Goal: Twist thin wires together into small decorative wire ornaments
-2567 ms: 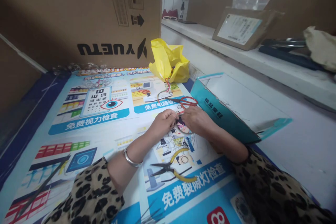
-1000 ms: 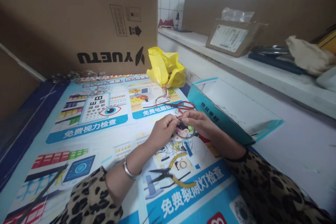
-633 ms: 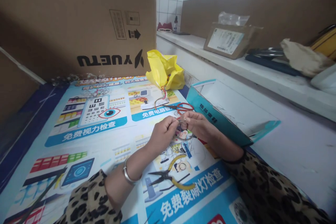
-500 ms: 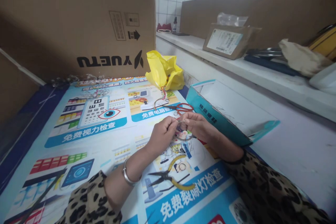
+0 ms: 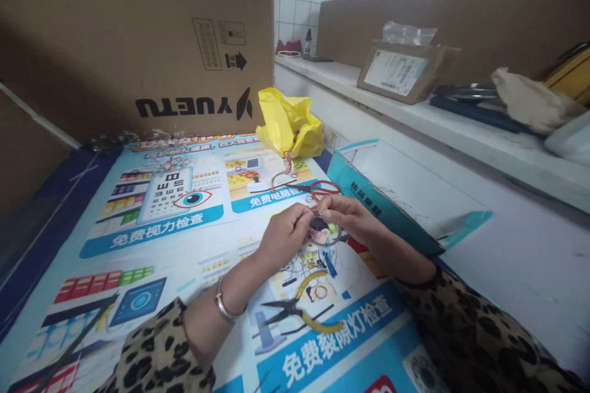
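Observation:
My left hand and my right hand meet above a printed poster mat, fingertips pinched together on a small dark piece with thin wire. A thin wire ring hangs below the fingers. Both wrists come from leopard-print sleeves, and the left one wears a silver bangle. Yellow-handled pliers lie on the mat just below my hands. Red-handled scissors lie just beyond my right hand.
A large cardboard box stands behind the mat. A crumpled yellow bag sits at its right corner. An open teal and white box lies right of my hands. A ledge at the right holds a parcel and cloth.
My hands stayed pinched together over the same spot, and the small dark piece now shows between the fingertips. The camera tilted slightly, so the scene sits a little differently in the picture.

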{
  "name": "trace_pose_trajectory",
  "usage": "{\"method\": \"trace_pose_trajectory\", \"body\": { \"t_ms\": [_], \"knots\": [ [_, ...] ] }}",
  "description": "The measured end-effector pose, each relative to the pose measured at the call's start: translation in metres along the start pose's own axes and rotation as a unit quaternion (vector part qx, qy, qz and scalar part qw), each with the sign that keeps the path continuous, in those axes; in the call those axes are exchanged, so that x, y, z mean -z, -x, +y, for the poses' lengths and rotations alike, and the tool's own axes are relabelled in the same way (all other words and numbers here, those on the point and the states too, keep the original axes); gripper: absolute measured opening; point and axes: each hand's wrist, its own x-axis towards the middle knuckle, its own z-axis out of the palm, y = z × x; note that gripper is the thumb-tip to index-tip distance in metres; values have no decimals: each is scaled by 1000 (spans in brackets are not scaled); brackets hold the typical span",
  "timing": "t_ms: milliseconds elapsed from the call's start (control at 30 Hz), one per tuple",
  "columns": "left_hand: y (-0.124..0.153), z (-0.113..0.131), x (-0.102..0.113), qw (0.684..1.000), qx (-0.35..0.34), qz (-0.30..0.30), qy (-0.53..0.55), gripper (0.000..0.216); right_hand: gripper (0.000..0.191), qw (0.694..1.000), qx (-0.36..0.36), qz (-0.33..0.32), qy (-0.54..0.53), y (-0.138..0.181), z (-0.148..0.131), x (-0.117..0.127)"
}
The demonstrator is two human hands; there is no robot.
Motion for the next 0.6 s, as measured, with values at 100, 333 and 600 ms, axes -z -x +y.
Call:
{"method": "trace_pose_trajectory", "body": {
  "t_ms": [100, 333, 600],
  "knots": [
    [0, -1, 0, 1000, -4, 2, -12, 23, 24, 1000, 3, 3, 10, 0, 1, 1],
    [0, 0, 1, 1000, -5, -5, -20, 22, 22, 1000, -5, 16, 2, -2, 5, 3],
    [1, -1, 1, 1000, -7, -7, -19, 22, 22, 1000, -6, 11, 2, 0, 1, 1]
  ]
}}
